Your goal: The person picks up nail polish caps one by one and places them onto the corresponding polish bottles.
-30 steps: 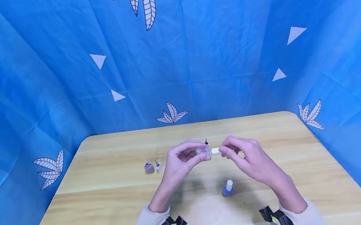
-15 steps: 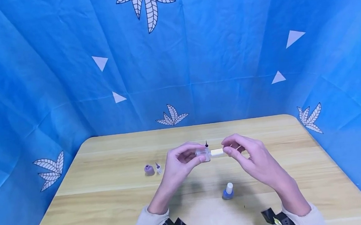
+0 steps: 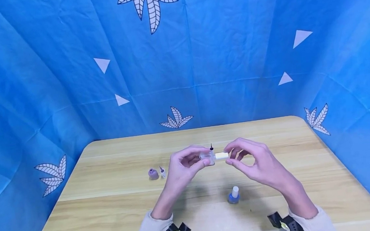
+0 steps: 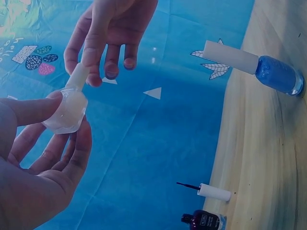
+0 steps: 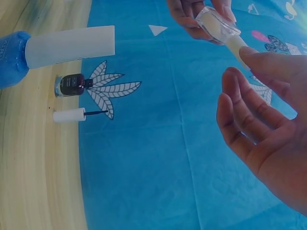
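My left hand point(image 3: 183, 165) grips a clear nail polish bottle point(image 4: 71, 111), lying sideways in the head view, between thumb and fingers. Its white cap point(image 3: 222, 155) points to the right. My right hand point(image 3: 257, 158) pinches the cap's end with thumb and index finger; the other fingers stay off it. In the right wrist view the thumb point(image 5: 264, 60) lies along the cap. Below the hands a blue nail polish bottle point(image 3: 233, 195) stands upright on the table, its white cap on. A thin dark tip point(image 3: 211, 146) shows just behind the held bottle; its base is hidden.
An open purple nail polish bottle point(image 3: 153, 174) stands at the left beside a white cap point(image 3: 162, 172) with its brush upward. In the left wrist view, a dark bottle point(image 4: 205, 220) stands near a white brush cap point(image 4: 214, 192). A blue curtain point(image 3: 180, 58) hangs behind the table.
My right hand's fingers slide outward along the cap, loosen, then close again near its end. The left hand keeps its grip on the bottle almost in place.
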Action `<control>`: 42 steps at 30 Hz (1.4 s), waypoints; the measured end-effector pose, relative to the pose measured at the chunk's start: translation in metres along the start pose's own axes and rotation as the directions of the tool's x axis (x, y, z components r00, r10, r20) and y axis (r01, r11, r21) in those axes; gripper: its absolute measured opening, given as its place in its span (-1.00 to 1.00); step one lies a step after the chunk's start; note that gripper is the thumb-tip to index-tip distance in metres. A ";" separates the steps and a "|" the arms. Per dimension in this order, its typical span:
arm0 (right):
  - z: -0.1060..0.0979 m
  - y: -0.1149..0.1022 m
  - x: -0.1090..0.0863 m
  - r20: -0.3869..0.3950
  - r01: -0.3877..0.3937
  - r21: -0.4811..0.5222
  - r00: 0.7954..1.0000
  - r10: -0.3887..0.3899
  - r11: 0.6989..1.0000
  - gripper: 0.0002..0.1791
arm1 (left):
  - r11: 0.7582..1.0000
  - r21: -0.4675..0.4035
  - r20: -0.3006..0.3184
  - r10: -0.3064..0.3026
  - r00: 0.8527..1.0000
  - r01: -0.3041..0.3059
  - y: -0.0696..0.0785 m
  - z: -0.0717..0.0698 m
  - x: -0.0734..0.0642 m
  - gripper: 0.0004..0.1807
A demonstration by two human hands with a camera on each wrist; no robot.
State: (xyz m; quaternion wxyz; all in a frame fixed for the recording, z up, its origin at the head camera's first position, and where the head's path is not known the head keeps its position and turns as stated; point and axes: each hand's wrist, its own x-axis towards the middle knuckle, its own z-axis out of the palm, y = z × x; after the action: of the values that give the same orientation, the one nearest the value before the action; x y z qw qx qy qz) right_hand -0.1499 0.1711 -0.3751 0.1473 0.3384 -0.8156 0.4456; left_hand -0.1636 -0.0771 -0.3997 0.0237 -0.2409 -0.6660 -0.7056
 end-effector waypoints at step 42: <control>0.009 0.011 -0.003 0.006 -0.096 -0.001 0.995 0.096 0.995 -0.84 | 0.997 -0.071 0.013 0.017 1.000 -0.016 -0.001 0.005 0.001 -0.76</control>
State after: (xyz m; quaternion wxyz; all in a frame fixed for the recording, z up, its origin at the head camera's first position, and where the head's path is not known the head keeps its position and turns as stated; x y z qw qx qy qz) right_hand -0.1545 0.1691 -0.3892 0.1236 0.3000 -0.8315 0.4509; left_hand -0.1632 -0.0724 -0.4007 0.0164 -0.2521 -0.6387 -0.7268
